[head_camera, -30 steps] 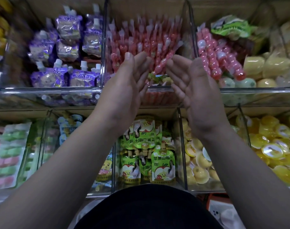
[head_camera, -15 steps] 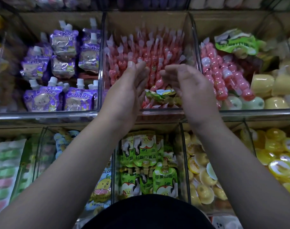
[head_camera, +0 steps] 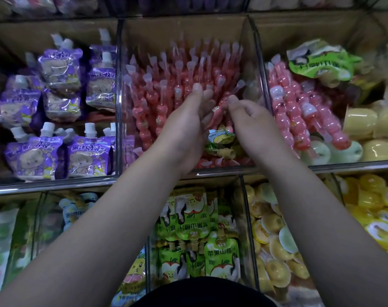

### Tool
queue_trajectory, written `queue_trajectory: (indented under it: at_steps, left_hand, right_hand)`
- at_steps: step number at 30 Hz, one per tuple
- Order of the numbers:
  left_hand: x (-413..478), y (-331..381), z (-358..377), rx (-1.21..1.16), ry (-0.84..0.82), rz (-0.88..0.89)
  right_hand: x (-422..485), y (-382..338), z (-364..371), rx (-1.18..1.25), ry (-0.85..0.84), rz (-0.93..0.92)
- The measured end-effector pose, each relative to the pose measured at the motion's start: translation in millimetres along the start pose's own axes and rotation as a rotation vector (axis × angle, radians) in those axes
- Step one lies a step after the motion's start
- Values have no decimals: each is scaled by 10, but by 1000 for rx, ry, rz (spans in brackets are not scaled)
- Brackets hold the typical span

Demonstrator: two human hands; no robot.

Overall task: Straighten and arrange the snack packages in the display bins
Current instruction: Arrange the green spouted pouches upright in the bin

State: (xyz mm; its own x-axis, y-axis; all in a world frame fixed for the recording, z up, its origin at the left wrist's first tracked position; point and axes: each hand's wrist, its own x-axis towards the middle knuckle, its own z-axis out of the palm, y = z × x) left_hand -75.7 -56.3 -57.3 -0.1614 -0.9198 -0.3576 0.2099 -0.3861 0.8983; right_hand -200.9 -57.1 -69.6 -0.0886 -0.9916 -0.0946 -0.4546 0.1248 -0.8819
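Reaching with both bare arms into the upper middle bin (head_camera: 184, 29) of a snack display. Bracing the standing pink jelly sticks (head_camera: 182, 69) with the left hand (head_camera: 186, 125), fingers straight and pressed flat against the row, gripping nothing. Pinching, it seems, with the curled right hand (head_camera: 252, 127) a slanted stick (head_camera: 237, 87) leaning across the row's right end, just beside the bin wall.

Judging by the layout, barely midway. Most sticks at the back upright in ranks, but a stray green-and-yellow pouch (head_camera: 221, 138) lying at the front of this bin among toppled sticks, below both hands.

Left to sort, apparently: a second heap of pink sticks (head_camera: 299, 107) tumbled together with a green pouch (head_camera: 319, 60) and yellow jelly cups (head_camera: 361, 122) in the bin to the right.

Looking tidier: purple spouted pouches (head_camera: 58, 69) in the bin to the left, green apple pouches (head_camera: 221, 255) on the lower shelf.
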Motion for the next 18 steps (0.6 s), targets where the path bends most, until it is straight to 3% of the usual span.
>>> queue_trajectory:
  at_steps: [9,18]
  left_hand:
    - [39,31,85,56,63,-178]
    - [17,45,66,-27,123,-275]
  right_hand:
    - [205,-9,78,-133,-185,215]
    - [263,60,119,-31,-142,278]
